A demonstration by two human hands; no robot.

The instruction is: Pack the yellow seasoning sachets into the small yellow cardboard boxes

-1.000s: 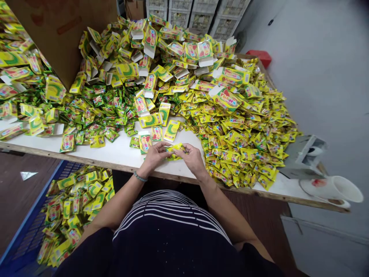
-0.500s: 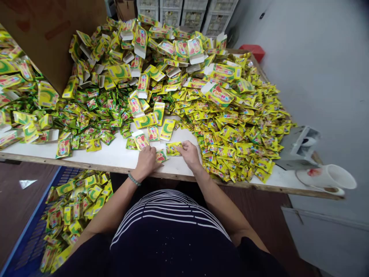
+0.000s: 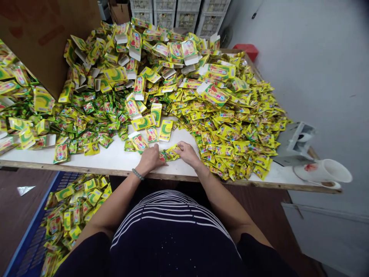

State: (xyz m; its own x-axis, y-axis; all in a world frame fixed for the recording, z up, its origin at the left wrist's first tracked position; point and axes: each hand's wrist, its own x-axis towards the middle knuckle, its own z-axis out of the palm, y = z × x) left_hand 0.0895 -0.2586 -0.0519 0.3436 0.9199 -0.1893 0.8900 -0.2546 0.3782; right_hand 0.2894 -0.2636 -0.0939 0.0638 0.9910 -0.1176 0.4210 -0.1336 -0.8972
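My right hand [image 3: 188, 154] pinches one end of a small yellow packet [image 3: 173, 152] just above the white tabletop. Its other end meets a green and red packet [image 3: 162, 156] in the fingers of my left hand [image 3: 149, 158], which wears a beaded bracelet at the wrist. Part of that green packet is hidden by the left fingers. Just beyond the left hand lies a small yellow and white carton [image 3: 138, 142]. More small cartons, one yellow [image 3: 166, 130] and one with a red print [image 3: 151, 134], lie flat close by.
Yellow packets [image 3: 230, 142] are heaped on the right, green packets [image 3: 100, 107] on the left, and cartons [image 3: 138, 86] behind. A big cardboard box [image 3: 54, 46] stands back left. Right are a grey device [image 3: 294, 144] and white cup [image 3: 323, 170]. A blue crate [image 3: 29, 231] sits below.
The yellow packet in my right hand has moved left and tilted, now meeting the green packet at my left hand. The whole view has shifted slightly.
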